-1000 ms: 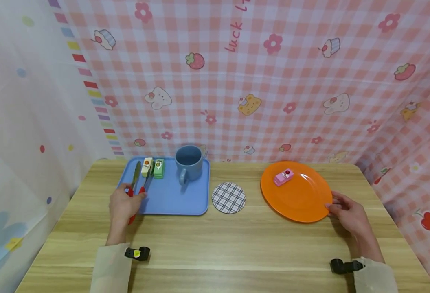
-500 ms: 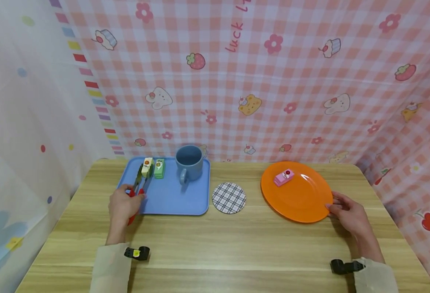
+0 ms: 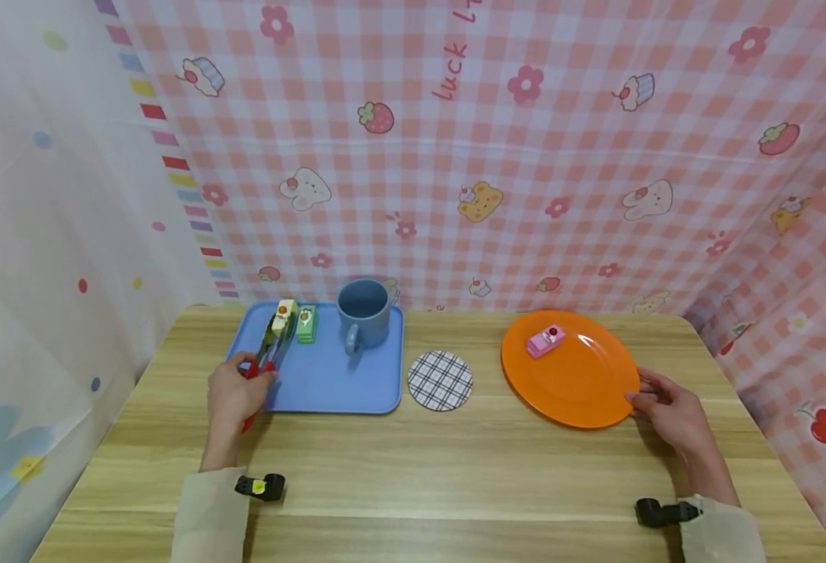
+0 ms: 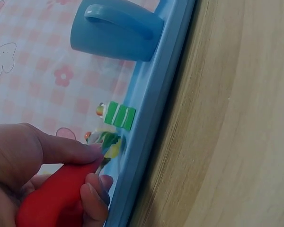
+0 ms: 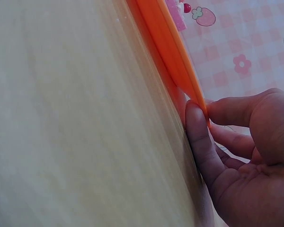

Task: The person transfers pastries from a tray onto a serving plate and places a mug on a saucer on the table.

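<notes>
My left hand [image 3: 233, 395] grips a pair of tongs by the red handles [image 4: 57, 194], over the left side of the blue tray [image 3: 335, 383]. The tongs' tips close on a pale yellow toy cake slice [image 3: 284, 314], which they partly cover in the left wrist view. Right beside it on the tray is a green toy cake slice [image 3: 306, 324]. At the right, my right hand [image 3: 673, 410] pinches the rim of an orange plate [image 3: 575, 383] between thumb and fingers. A pink toy cake slice [image 3: 545, 342] lies on the plate's upper left part.
A blue-grey mug [image 3: 364, 313] stands at the tray's back right corner, its handle toward me. Between tray and plate lies a round checked coaster [image 3: 439, 381]. The wooden table [image 3: 448, 485] ends at a pink checked curtain [image 3: 413, 172] behind.
The tongs' arms have drawn together around the yellow cake slice, which has shifted slightly up and away. My right hand and the plate have stayed put.
</notes>
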### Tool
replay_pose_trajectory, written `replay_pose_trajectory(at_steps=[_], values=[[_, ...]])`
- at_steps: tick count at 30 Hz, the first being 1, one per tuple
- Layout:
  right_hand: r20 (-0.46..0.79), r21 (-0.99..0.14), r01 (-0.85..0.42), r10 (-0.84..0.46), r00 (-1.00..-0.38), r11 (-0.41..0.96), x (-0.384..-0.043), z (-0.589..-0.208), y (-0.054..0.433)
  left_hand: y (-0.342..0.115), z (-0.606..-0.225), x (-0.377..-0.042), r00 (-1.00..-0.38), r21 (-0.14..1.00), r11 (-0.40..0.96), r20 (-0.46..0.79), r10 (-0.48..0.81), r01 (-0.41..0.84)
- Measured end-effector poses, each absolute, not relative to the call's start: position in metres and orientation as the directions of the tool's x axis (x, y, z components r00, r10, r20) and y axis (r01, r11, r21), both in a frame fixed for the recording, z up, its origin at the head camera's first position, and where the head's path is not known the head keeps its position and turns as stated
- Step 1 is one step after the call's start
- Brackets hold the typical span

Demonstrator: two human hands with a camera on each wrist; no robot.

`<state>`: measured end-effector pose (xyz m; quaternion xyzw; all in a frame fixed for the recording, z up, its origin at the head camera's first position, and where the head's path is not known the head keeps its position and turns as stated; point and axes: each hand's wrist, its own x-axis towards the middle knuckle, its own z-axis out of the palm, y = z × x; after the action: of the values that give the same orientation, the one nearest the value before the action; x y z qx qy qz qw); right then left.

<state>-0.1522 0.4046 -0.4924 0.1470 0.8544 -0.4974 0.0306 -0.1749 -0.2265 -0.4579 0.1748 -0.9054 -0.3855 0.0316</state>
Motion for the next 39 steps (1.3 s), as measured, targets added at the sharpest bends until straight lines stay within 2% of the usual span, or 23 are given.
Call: replay_pose_trajectory(at_steps=[24,39], values=[[-0.212,-0.855,0.287,0.215,-0.953,0.432,-0.149,-0.491,0.411,-0.224,-0.441,-0.175,-0.951,0.831,0.501,-0.1,-0.294,-0.242],[-0.169,-0.859,0.248,0.208,-0.963,0.448,-0.15,-0.492,0.404,-0.217,-0.424,-0.169,-0.962,0.832,0.525,-0.038,-0.27,-0.18]])
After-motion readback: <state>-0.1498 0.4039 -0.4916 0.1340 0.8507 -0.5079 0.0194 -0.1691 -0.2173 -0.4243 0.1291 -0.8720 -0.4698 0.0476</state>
